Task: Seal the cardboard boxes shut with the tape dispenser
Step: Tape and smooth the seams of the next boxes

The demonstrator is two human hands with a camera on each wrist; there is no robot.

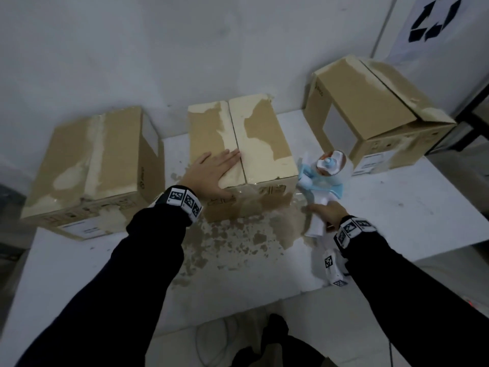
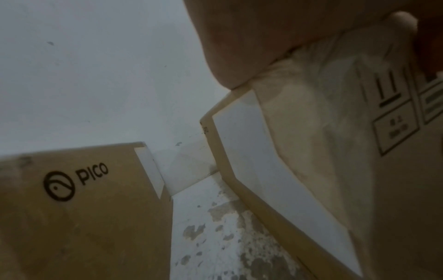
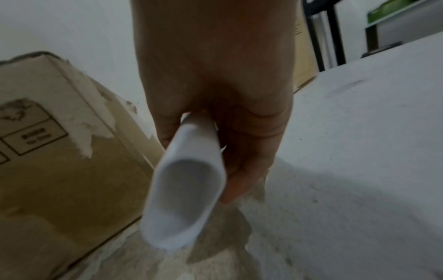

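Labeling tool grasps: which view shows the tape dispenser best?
Head view: the whole tape dispenser, blue frame and roll, right hand on its handle. Right wrist shows only the white handle end. Left wrist shows none of it.

Palm (image 2: pixel 239 37) on box (image 2: pixel 335 170) (torn).

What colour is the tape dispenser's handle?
White. The tape dispenser handle, gripped by the right hand, shows best in the right wrist view.

Three cardboard boxes stand in a row along the wall on the tabletop (image 1: pixel 397 207): the left box (image 1: pixel 90 165), the middle box (image 1: pixel 254 144) and the right box (image 1: pixel 370 112). The left hand (image 1: pixel 211 170) lies flat on the middle box's near left corner. The tape dispenser (image 1: pixel 321 178) stands between the middle and right boxes, held from the near side by the right hand (image 1: pixel 326 213).
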